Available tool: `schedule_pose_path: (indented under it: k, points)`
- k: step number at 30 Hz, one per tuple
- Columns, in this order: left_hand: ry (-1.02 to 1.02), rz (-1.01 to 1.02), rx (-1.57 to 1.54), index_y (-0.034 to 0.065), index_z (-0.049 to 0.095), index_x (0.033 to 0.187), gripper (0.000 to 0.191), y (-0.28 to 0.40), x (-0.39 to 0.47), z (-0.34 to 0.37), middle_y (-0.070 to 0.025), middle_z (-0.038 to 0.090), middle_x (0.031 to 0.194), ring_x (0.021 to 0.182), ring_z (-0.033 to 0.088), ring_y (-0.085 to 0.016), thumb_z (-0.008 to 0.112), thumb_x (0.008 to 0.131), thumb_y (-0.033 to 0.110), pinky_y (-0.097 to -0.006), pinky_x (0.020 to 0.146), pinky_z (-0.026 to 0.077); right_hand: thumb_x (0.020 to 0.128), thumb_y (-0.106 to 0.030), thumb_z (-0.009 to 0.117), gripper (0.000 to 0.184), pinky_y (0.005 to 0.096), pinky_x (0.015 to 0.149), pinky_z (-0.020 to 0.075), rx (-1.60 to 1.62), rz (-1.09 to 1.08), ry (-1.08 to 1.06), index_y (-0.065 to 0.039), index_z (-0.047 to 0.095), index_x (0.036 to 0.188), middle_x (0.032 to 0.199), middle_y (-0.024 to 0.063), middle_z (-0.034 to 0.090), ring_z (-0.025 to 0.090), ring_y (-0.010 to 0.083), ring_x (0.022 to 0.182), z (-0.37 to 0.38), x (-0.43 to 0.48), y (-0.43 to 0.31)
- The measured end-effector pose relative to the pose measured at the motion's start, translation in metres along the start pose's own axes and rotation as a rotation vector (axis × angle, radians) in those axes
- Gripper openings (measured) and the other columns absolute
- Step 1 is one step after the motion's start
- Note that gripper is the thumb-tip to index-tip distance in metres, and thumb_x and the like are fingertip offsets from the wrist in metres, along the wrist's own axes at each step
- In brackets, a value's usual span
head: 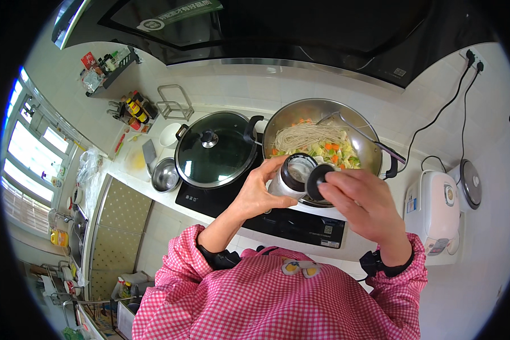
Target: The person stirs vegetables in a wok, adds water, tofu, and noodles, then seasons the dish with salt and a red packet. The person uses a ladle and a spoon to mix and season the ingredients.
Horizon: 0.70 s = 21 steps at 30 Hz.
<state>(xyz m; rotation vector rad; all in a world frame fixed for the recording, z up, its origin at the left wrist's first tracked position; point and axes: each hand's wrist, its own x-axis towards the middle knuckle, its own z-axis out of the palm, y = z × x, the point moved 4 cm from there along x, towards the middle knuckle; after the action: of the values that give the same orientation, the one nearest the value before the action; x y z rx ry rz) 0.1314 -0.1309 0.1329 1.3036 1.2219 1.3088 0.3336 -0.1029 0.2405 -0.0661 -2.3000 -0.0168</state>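
My left hand (261, 187) is wrapped around a small jar (290, 180) with a black collar and a whitish substance inside. Between the fingers of my right hand (363, 199) is a round black lid (318, 182), held just off the jar's uncovered mouth. Both hands are over the near edge of a steel wok (367, 144). Pale dried noodles (308, 135) lie in the wok on chopped cabbage and carrot (338, 155). A metal utensil (357, 129) rests in it, its dark handle across the right rim.
Left of the wok stands a pan with a glass lid (216, 161), beside a steel bowl (165, 175) and a cleaver (149, 151). A white rice cooker (435, 208) sits at the right. The black range hood (280, 34) overhangs the back; power cords (440, 108) hang at the right.
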Motion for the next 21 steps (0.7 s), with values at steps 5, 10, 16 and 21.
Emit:
schedule_pose_path:
  k: [5,10,16,21]
  points:
    - [-0.047,-0.010,0.002,-0.0039,0.048,0.132,0.082,0.001,0.000,0.001,-0.0083,0.059,0.121,0.114,0.053,-0.017,0.080,0.057,-0.001,-0.0331,0.104,0.039,0.070,-0.002,0.066,0.028,0.0349,0.069,0.0552,0.061,0.024,0.048,-0.003,0.065,0.099,0.101,0.0080,0.061,0.063,0.0264,0.088,-0.005,0.003,0.005]
    - [-0.130,-0.040,-0.164,-0.0038,0.051,0.129,0.076,0.007,0.000,0.003,-0.0078,0.060,0.119,0.112,0.055,-0.017,0.078,0.058,0.000,-0.0339,0.103,0.039,0.067,0.000,0.067,0.032,0.0363,0.069,0.0555,0.082,-0.032,0.028,-0.002,0.065,0.099,0.101,0.0090,0.062,0.063,0.0288,0.090,-0.019,0.008,0.016]
    - [-0.122,-0.052,-0.119,-0.0038,0.051,0.129,0.077,0.012,-0.002,-0.002,-0.0083,0.061,0.118,0.111,0.055,-0.017,0.079,0.058,0.002,-0.0341,0.103,0.039,0.066,-0.002,0.068,0.032,0.0359,0.068,0.0553,0.031,-0.049,-0.073,-0.002,0.065,0.097,0.101,0.0083,0.062,0.062,0.0284,0.090,-0.020,0.012,0.018]
    - [-0.134,-0.045,-0.034,-0.0036,0.051,0.130,0.078,0.008,-0.003,-0.004,-0.0082,0.061,0.118,0.111,0.055,-0.018,0.080,0.057,0.003,-0.0340,0.103,0.039,0.066,-0.003,0.068,0.028,0.0333,0.066,0.0551,-0.028,-0.089,-0.076,-0.001,0.065,0.094,0.101,0.0058,0.062,0.060,0.0264,0.090,-0.030,0.019,0.015]
